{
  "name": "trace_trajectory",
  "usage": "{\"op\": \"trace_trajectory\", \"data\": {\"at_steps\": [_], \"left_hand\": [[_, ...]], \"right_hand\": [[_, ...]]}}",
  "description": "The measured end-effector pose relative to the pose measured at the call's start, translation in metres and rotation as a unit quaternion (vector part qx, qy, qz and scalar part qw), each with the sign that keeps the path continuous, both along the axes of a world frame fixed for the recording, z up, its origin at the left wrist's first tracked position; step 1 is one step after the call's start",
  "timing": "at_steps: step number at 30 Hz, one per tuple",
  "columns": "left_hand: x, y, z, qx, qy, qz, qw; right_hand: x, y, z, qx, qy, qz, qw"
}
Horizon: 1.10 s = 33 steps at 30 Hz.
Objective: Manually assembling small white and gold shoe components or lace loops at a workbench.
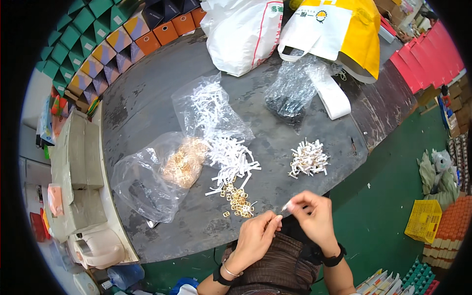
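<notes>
My left hand [256,237] and my right hand [312,216] meet at the near edge of a dark round table [147,103]. Together they pinch a small white strip [286,205] between the fingertips. A little pile of gold metal buckles [238,197] lies just left of my hands. Loose white strips [231,157] spill from a clear bag [209,110] beyond the buckles. A heap of finished white pieces [308,159] sits farther out on the right. Another clear bag [157,172] with gold buckles lies at the left.
White and yellow sacks [295,27] stand at the table's far side, beside a clear bag of dark parts [290,96]. Coloured boxes [98,46] line the back left. A yellow crate [423,220] and orange stacks [455,228] stand on the green floor at right.
</notes>
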State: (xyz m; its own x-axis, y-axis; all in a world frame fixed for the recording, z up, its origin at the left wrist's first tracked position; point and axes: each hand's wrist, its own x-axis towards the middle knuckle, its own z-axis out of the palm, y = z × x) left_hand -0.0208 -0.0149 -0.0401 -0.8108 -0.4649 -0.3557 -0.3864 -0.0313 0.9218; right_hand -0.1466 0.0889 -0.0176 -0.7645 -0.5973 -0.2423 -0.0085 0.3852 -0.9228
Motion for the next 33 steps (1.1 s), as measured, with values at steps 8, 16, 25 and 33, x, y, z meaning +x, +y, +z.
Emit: {"op": "trace_trajectory", "data": {"at_steps": [8,16,25,33], "left_hand": [[-0.003,-0.051,-0.034,-0.287,-0.077,0.1,0.95],[-0.037,-0.071,-0.057,-0.354,-0.157,0.109,0.915],[-0.006,-0.1,-0.047,-0.099,-0.179,0.117,0.972],[0.038,-0.102,-0.04,0.008,-0.086,0.177,0.98]], "right_hand": [[-0.075,-0.015,-0.049,0.064,0.092,-0.088,0.99],[-0.054,-0.035,-0.044,0.042,0.205,-0.161,0.965],[0.017,-0.047,-0.075,0.066,0.148,0.162,0.973],[0.034,-0.064,-0.074,0.114,0.2,0.197,0.953]]}}
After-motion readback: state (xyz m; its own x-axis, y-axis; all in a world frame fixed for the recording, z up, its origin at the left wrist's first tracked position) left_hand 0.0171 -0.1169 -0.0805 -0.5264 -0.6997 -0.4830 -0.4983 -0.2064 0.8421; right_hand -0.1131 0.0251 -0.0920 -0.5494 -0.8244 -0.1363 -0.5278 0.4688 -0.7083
